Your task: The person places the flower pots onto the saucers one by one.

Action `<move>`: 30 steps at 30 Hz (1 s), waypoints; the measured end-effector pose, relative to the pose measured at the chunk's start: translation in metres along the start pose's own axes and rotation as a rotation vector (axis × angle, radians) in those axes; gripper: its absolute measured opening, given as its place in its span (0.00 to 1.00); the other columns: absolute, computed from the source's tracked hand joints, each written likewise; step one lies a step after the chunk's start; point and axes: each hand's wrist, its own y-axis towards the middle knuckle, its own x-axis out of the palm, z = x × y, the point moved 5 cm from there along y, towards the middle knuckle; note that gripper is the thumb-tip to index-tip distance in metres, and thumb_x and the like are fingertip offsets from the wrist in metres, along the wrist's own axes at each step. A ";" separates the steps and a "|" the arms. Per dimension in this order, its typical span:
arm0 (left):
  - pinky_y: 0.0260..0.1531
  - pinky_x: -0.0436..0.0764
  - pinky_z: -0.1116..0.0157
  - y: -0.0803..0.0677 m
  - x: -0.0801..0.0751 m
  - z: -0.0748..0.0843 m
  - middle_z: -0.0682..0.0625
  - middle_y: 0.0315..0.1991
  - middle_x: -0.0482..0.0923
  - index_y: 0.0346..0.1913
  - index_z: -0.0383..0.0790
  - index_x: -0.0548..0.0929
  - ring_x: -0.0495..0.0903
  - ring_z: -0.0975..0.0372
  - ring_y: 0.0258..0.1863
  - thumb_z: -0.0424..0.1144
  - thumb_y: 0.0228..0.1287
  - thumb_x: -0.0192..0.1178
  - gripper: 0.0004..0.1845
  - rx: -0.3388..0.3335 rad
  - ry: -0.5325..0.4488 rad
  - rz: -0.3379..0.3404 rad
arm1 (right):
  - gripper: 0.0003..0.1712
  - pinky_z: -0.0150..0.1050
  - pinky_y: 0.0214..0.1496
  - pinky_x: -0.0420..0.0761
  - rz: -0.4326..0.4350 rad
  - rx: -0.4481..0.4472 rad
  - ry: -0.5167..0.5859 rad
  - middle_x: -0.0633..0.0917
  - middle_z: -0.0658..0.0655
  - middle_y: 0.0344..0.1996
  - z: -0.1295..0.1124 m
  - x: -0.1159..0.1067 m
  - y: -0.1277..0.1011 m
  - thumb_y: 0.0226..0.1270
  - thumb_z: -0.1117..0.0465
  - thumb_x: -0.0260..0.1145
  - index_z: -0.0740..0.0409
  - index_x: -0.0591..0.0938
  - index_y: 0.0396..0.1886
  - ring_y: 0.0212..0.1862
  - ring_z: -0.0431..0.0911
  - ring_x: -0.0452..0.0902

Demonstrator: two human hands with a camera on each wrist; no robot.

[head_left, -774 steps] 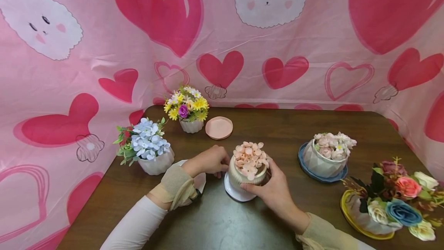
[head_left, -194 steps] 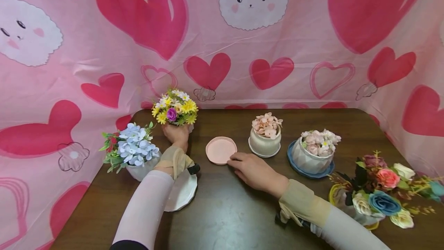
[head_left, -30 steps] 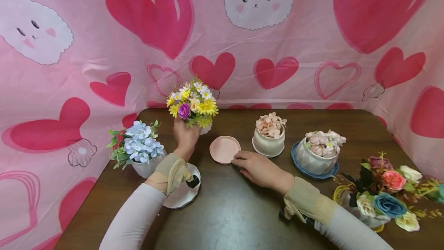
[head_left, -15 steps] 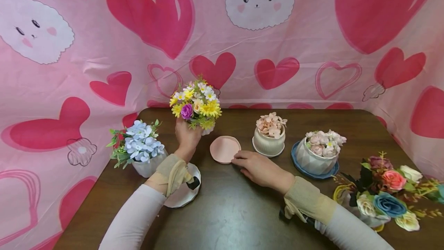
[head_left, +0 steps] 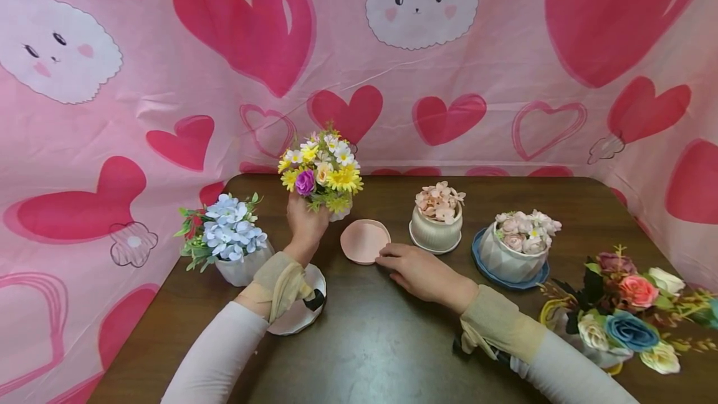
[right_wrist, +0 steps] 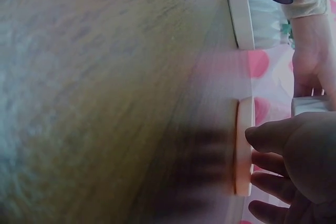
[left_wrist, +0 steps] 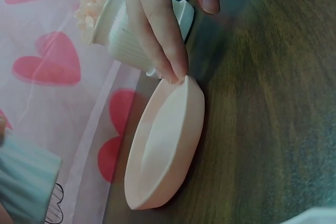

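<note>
My left hand [head_left: 307, 223] grips a small white pot [head_left: 340, 212] of artificial yellow, white and purple flowers [head_left: 322, 173], held up at the back left. In the left wrist view the ribbed pot [left_wrist: 26, 177] shows at the lower left. A shallow pink saucer [head_left: 364, 242] lies on the table just right of and nearer than that pot. My right hand [head_left: 423, 273] touches the saucer's right rim with extended fingertips. Its fingers [left_wrist: 168, 40] meet the rim in the left wrist view, the thumb apart from it.
Potted blue flowers [head_left: 232, 235] stand at left, beside a white plate [head_left: 297, 317] under my left wrist. To the right are a peach-flowered pot [head_left: 436, 229] on a white saucer, a pale-rose pot [head_left: 513, 257] on a blue saucer, and mixed roses [head_left: 622, 317] on a yellow one.
Over the last second, the left hand carries the yellow-flowered pot slightly right, toward the pink saucer; earlier it stood farther left. The right hand stays at the rim. The peach-flowered pot was moved back earlier.
</note>
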 end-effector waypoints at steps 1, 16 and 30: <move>0.58 0.76 0.50 -0.001 0.000 0.000 0.43 0.52 0.83 0.56 0.39 0.80 0.80 0.50 0.55 0.31 0.47 0.66 0.27 -0.006 0.006 -0.001 | 0.20 0.44 0.61 0.80 0.001 -0.002 -0.002 0.83 0.55 0.53 0.000 0.000 0.000 0.61 0.64 0.70 0.56 0.84 0.55 0.56 0.48 0.80; 0.61 0.75 0.50 -0.010 0.004 0.004 0.42 0.55 0.82 0.58 0.38 0.78 0.79 0.49 0.57 0.35 0.50 0.69 0.29 -0.024 0.032 -0.065 | 0.20 0.44 0.60 0.80 0.006 -0.006 0.002 0.83 0.56 0.54 0.000 -0.001 -0.001 0.62 0.65 0.70 0.57 0.84 0.55 0.56 0.48 0.80; 0.62 0.75 0.50 -0.018 0.004 0.012 0.41 0.55 0.81 0.59 0.38 0.78 0.79 0.49 0.56 0.36 0.54 0.67 0.27 0.038 0.032 -0.092 | 0.21 0.45 0.60 0.80 0.015 -0.021 -0.006 0.83 0.56 0.54 0.001 0.000 -0.001 0.61 0.65 0.71 0.57 0.84 0.55 0.57 0.48 0.80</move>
